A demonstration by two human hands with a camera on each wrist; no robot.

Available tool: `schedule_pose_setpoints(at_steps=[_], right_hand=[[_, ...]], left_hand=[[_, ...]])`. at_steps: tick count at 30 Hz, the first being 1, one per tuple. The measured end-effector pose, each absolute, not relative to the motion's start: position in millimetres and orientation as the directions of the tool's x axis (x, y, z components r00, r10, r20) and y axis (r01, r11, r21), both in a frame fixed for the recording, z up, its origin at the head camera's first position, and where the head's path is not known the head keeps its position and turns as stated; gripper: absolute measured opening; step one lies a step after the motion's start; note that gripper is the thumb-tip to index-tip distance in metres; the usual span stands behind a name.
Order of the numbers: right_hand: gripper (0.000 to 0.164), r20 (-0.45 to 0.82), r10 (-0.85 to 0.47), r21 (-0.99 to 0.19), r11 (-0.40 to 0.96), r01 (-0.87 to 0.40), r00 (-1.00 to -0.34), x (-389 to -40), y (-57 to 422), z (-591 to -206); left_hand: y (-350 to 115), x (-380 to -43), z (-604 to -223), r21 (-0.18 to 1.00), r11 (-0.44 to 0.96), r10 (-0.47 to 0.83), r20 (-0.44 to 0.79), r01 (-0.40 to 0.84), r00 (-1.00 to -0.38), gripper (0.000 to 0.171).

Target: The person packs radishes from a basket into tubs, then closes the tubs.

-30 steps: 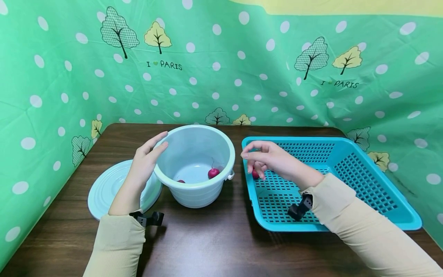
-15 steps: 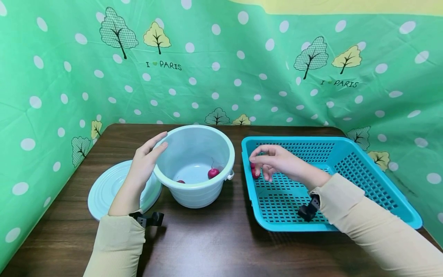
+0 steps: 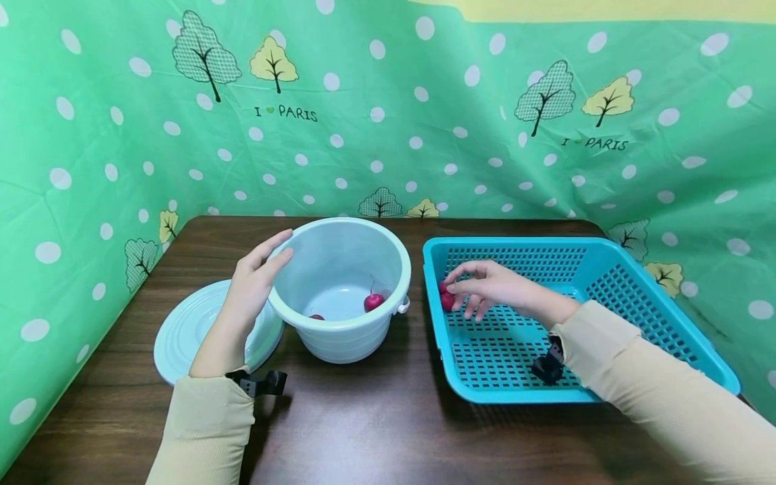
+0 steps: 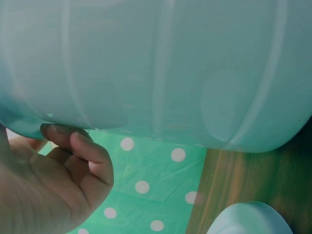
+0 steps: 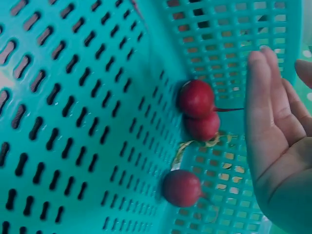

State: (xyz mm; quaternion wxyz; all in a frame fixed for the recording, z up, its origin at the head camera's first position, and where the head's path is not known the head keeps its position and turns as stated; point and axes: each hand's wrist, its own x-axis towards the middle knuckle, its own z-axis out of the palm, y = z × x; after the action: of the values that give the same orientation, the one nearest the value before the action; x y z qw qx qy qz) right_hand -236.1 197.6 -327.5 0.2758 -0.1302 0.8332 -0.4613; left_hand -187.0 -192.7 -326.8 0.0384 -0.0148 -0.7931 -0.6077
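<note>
My left hand [image 3: 250, 286] holds the rim of a pale blue bucket [image 3: 339, 340], thumb and forefinger at the edge; in the left wrist view some fingers [image 4: 95, 156] curl by its outer wall. In the bucket lie a red radish [image 3: 373, 302] with a thin root and another radish [image 3: 316, 316], mostly hidden by the rim. My right hand [image 3: 494, 286] hovers inside a blue plastic basket [image 3: 509, 394], fingers loosely bent and holding nothing. Beside it, the right wrist view has an upper radish [image 5: 197, 98], one against it [image 5: 204, 126] and a separate radish [image 5: 181, 188].
A round pale blue lid [image 3: 182, 337] lies flat on the dark wooden table [image 3: 388, 431], left of the bucket and partly behind my left forearm. Behind the table hangs a green dotted cloth [image 3: 376, 135]. The bucket and basket stand side by side, a narrow gap between them.
My right hand has moved right and slightly down from the basket's left edge, uncovering more of the radishes there. My left hand stays on the bucket rim.
</note>
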Motion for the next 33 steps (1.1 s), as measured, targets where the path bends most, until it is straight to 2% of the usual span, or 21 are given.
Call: schedule_pose_setpoints(at_steps=[13, 20, 28, 33], right_hand=[[0.044, -0.435, -0.451, -0.79, 0.606, 0.09, -0.779, -241.2, 196.5, -344.5], [0.05, -0.445, -0.462, -0.783, 0.616, 0.083, -0.767, -241.3, 196.9, -351.6], [0.064, -0.519, -0.394, -0.711, 0.692, 0.128, -0.759, -244.3, 195.5, -360.7], [0.064, -0.528, -0.378, -0.695, 0.707, 0.131, -0.76, -248.3, 191.9, -363.9]], left_hand=[[-192.7, -188.2, -325.7, 0.96, 0.273, -0.021, 0.077, 0.068, -0.997, 0.053], [-192.7, -187.6, -325.4, 0.962, 0.267, -0.025, 0.068, 0.059, -0.997, 0.054], [-192.6, -187.3, -325.4, 0.961, 0.271, -0.025, 0.07, 0.061, -0.997, 0.053], [-192.4, -187.3, -325.4, 0.96, 0.273, -0.028, 0.068, 0.058, -0.997, 0.053]])
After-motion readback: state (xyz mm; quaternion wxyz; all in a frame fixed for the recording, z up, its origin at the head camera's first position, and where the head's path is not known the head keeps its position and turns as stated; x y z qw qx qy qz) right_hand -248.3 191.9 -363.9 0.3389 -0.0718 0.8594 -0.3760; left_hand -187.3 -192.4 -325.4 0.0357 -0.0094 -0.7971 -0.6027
